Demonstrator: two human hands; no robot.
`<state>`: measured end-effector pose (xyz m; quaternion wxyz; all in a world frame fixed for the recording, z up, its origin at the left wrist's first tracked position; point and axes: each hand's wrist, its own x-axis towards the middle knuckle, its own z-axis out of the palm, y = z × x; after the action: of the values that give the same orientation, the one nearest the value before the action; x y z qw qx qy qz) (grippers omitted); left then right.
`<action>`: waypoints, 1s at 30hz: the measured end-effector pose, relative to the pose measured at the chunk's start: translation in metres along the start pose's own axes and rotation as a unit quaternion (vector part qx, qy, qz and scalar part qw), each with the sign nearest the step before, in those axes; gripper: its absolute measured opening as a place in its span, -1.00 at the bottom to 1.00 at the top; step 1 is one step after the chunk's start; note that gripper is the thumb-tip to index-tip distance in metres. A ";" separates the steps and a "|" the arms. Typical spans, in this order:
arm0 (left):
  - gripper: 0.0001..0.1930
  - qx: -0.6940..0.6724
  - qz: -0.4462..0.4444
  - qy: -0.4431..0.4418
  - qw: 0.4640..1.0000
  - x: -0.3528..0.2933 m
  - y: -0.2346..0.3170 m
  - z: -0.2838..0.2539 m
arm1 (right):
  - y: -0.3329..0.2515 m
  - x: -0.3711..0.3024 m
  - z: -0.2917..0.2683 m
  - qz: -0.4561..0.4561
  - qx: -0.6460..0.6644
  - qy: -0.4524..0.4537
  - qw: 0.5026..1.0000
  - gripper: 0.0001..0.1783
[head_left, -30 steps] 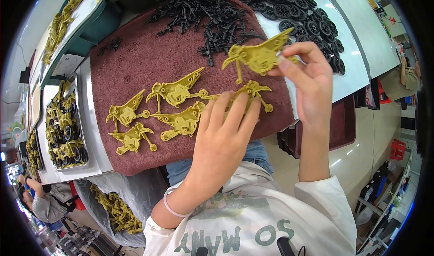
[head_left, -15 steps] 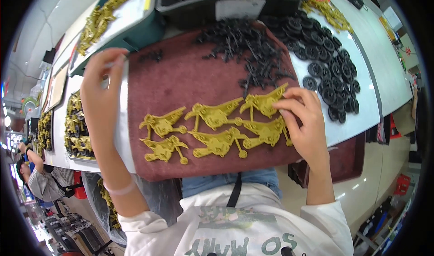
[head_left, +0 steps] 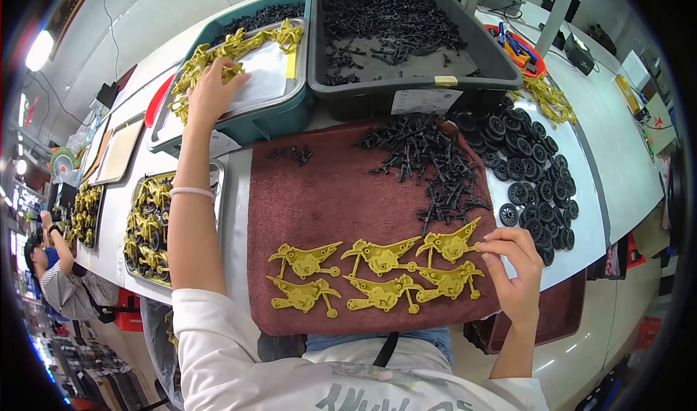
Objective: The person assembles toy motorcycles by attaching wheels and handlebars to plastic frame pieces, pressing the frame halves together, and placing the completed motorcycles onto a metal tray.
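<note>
At the left, a metal tray (head_left: 221,186) packed with yellow-and-black toy motorcycles sits just beside the maroon cloth (head_left: 319,200), the left forearm passing over it. The left hand (head_left: 210,95) reaches across the teal bin's (head_left: 276,117) near edge, its fingers curved down onto loose yellow parts (head_left: 247,43); whether they pinch one cannot be told. On the cloth, six yellow shells (head_left: 381,293) lie in two rows of three, the lower row near the front edge, a strip of cloth along their left. Behind them a broad stretch of cloth runs back toward the dark bin (head_left: 348,95), narrowing rightward where the black parts (head_left: 428,153) nearly meet the upper row. The right hand (head_left: 517,273) hangs over the cloth's right edge, thumb and forefinger drawn together at the tip of the upper right shell; a firm pinch cannot be confirmed. Beyond, black wheels (head_left: 541,193) crowd beside that edge.
</note>
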<state>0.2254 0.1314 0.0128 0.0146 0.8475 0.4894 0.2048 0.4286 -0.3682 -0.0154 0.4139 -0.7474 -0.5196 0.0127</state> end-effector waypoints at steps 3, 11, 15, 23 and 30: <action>-0.46 -0.134 0.087 0.175 0.972 -0.009 -0.005 -0.024 | -0.009 0.011 0.000 -0.019 0.006 0.008 1.000 -0.84; -0.47 -0.562 0.094 -0.092 0.816 -0.194 0.119 -0.076 | -0.048 0.016 0.033 -0.060 0.235 0.016 0.970 -0.61; -0.33 -0.606 0.071 -0.227 0.759 -0.295 0.153 -0.070 | -0.083 0.018 0.061 -0.175 0.260 -0.063 0.948 -0.47; -0.22 -0.692 0.080 -0.201 0.689 -0.368 0.154 -0.052 | -0.091 -0.012 0.070 -0.257 0.209 -0.024 0.943 -0.65; -0.40 -0.748 0.037 -0.158 0.644 -0.399 0.139 -0.060 | -0.098 -0.029 0.076 -0.296 0.237 -0.006 0.925 -0.65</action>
<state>0.1434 -0.2849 -0.0334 0.7128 0.5852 0.1279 0.3649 0.3056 -0.3337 -0.0153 0.5609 -0.4394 -0.7014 0.0171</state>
